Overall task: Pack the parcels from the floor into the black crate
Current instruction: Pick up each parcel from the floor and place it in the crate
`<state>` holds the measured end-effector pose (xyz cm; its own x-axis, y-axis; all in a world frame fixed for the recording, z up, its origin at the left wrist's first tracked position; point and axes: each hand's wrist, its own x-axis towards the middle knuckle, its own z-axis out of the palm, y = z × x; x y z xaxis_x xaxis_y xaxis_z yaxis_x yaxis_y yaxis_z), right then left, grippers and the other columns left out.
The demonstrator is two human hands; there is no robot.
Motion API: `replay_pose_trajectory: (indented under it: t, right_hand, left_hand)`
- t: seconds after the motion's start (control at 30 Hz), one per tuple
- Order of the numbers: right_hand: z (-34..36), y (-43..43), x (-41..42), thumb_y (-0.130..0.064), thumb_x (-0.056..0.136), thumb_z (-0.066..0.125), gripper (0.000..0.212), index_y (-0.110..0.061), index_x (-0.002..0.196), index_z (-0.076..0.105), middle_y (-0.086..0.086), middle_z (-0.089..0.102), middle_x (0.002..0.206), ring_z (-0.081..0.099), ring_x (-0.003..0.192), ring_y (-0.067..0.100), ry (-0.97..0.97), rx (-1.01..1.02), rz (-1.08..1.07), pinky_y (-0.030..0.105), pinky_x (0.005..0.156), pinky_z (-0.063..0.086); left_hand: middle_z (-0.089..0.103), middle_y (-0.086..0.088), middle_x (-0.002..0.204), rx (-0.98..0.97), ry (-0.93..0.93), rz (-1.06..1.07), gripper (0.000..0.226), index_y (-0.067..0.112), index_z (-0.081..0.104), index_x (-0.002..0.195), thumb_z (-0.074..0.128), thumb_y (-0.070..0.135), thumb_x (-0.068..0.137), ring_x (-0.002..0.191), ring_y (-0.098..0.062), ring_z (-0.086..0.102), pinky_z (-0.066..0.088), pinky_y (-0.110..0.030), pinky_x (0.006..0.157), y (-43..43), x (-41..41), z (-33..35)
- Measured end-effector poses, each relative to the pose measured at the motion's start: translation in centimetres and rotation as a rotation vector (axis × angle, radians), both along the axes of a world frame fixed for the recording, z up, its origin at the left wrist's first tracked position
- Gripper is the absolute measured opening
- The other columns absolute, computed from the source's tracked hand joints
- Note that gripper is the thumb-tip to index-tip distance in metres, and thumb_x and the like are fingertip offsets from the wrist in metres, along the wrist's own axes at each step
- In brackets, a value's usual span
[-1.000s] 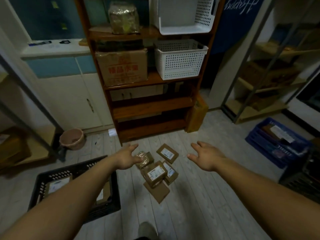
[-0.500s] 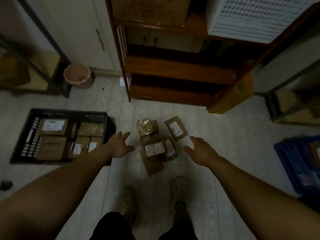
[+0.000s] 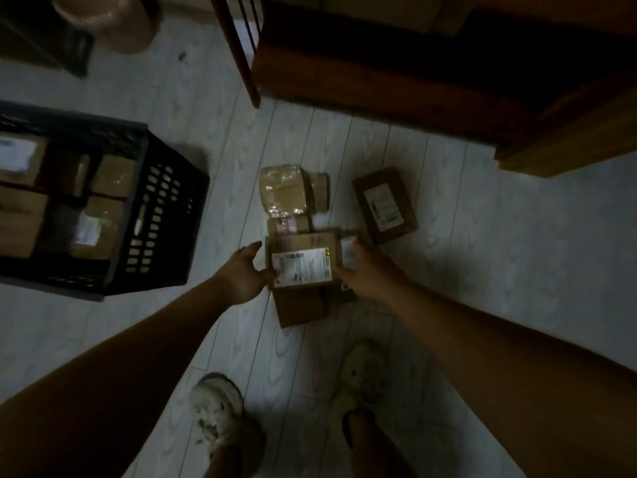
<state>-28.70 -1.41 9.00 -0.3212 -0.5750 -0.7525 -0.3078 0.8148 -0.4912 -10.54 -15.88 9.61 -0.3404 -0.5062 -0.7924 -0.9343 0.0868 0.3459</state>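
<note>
A pile of brown cardboard parcels lies on the pale floor. On top is a labelled parcel (image 3: 301,267). My left hand (image 3: 241,276) is at its left edge, fingers spread. My right hand (image 3: 367,274) rests against its right edge and partly covers a smaller parcel (image 3: 348,251). A plain parcel (image 3: 301,307) sticks out beneath. A plastic-wrapped parcel (image 3: 284,194) and a separate labelled parcel (image 3: 384,205) lie further off. The black crate (image 3: 165,215) stands to the left, holding several parcels (image 3: 110,177).
A wooden shelf unit (image 3: 413,81) stands just beyond the pile. A pink bucket (image 3: 107,22) sits at the top left. My two shoes (image 3: 215,412) (image 3: 365,370) are on the floor just below the pile.
The view has tilted down and closer to the floor. Both hands have dropped and closed in from either side onto the top labelled parcel.
</note>
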Motion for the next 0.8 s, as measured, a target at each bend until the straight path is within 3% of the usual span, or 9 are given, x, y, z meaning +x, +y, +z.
replay_pose_trajectory:
  t: [0.07, 0.13, 0.2, 0.3, 0.4, 0.53, 0.67, 0.73, 0.8]
  right_hand:
    - [-5.2, -0.2, 0.0, -0.036, 0.089, 0.062, 0.059, -0.027, 0.14, 0.035, 0.004, 0.048, 0.139, 0.05, 0.122, 0.024, -0.018, 0.02, -0.052, 0.045, 0.096, 0.047]
    - [-9.9, -0.5, 0.4, -0.039, 0.089, 0.061, 0.063, -0.026, 0.143, 0.031, 0.005, 0.046, 0.141, 0.051, 0.121, 0.026, -0.043, 0.031, -0.136, 0.046, 0.092, 0.05]
    - [-13.8, -1.0, 1.0, -0.044, 0.09, 0.056, 0.068, -0.026, 0.146, 0.024, 0.007, 0.041, 0.145, 0.049, 0.123, 0.03, -0.095, 0.049, -0.226, 0.048, 0.093, 0.05]
    - [-17.3, -1.8, 2.3, -0.042, 0.091, 0.054, 0.064, -0.025, 0.147, 0.026, 0.006, 0.045, 0.142, 0.05, 0.12, 0.03, -0.159, 0.058, -0.302, 0.042, 0.096, 0.046]
    - [-17.7, -1.9, 3.4, -0.033, 0.091, 0.055, 0.062, -0.023, 0.146, 0.028, 0.006, 0.049, 0.139, 0.05, 0.121, 0.028, -0.149, 0.028, -0.382, 0.037, 0.098, 0.042]
    - [-12.9, -1.8, 4.6, -0.027, 0.094, 0.053, 0.052, -0.023, 0.142, 0.034, 0.005, 0.052, 0.134, 0.052, 0.117, 0.027, -0.105, -0.004, -0.389, 0.027, 0.079, 0.039]
    - [-3.4, -3.4, 6.3, -0.028, 0.094, 0.051, 0.044, -0.023, 0.137, 0.04, 0.006, 0.054, 0.13, 0.054, 0.112, 0.026, -0.061, -0.037, -0.375, 0.024, 0.07, 0.038]
    - [2.6, -4.5, 7.7, -0.032, 0.095, 0.051, 0.049, -0.024, 0.141, 0.035, 0.006, 0.052, 0.133, 0.054, 0.114, 0.027, -0.055, -0.042, -0.401, 0.025, 0.073, 0.042]
    - [8.9, -5.4, 9.2, -0.034, 0.094, 0.051, 0.054, -0.027, 0.144, 0.03, 0.007, 0.049, 0.137, 0.051, 0.118, 0.029, -0.05, -0.067, -0.417, 0.037, 0.089, 0.046]
  left_hand:
    - [0.024, -0.012, 0.154, 0.019, 0.029, 0.102, 0.085, 0.018, 0.014, 0.149, 0.066, 0.035, 0.084, 0.13, -0.026, 0.04, 0.041, -0.026, 0.096, 0.1, -0.4, -5.0]
    - [0.034, -0.013, 0.149, 0.048, 0.073, 0.249, 0.089, 0.018, 0.012, 0.15, 0.069, 0.029, 0.082, 0.091, -0.012, 0.054, 0.045, -0.004, 0.058, 0.3, -0.7, -9.3]
    - [0.042, -0.014, 0.143, 0.09, 0.091, 0.409, 0.094, 0.017, 0.007, 0.15, 0.07, 0.029, 0.082, 0.074, -0.006, 0.048, 0.041, -0.009, 0.039, 0.6, -0.8, -12.9]
    - [0.056, -0.015, 0.129, 0.224, 0.147, 0.511, 0.056, 0.011, 0.04, 0.135, 0.065, 0.023, 0.086, 0.088, -0.022, 0.064, 0.058, -0.038, 0.069, 1.0, -0.9, -16.2]
    - [0.058, -0.014, 0.124, 0.203, 0.169, 0.608, 0.046, 0.01, 0.045, 0.128, 0.064, 0.014, 0.086, 0.106, -0.032, 0.06, 0.052, -0.052, 0.087, 1.2, -0.8, -16.3]
    - [0.059, -0.009, 0.121, 0.17, 0.235, 0.616, 0.045, 0.011, 0.045, 0.128, 0.061, 0.008, 0.087, 0.105, -0.029, 0.061, 0.055, -0.046, 0.082, 1.0, 1.2, -12.1]
    - [0.063, -0.004, 0.112, 0.135, 0.295, 0.623, 0.036, 0.022, 0.05, 0.115, 0.063, 0.006, 0.085, 0.092, -0.018, 0.064, 0.054, -0.031, 0.066, -0.5, 4.2, -3.6]
    - [0.065, -0.005, 0.112, 0.147, 0.294, 0.591, 0.04, 0.019, 0.051, 0.12, 0.062, 0.005, 0.085, 0.087, -0.015, 0.066, 0.054, -0.026, 0.058, -1.7, 5.5, 2.0]
    - [0.066, -0.007, 0.112, 0.153, 0.321, 0.542, 0.04, 0.018, 0.052, 0.122, 0.061, 0.004, 0.086, 0.084, -0.015, 0.066, 0.053, -0.023, 0.054, -3.0, 6.8, 8.2]
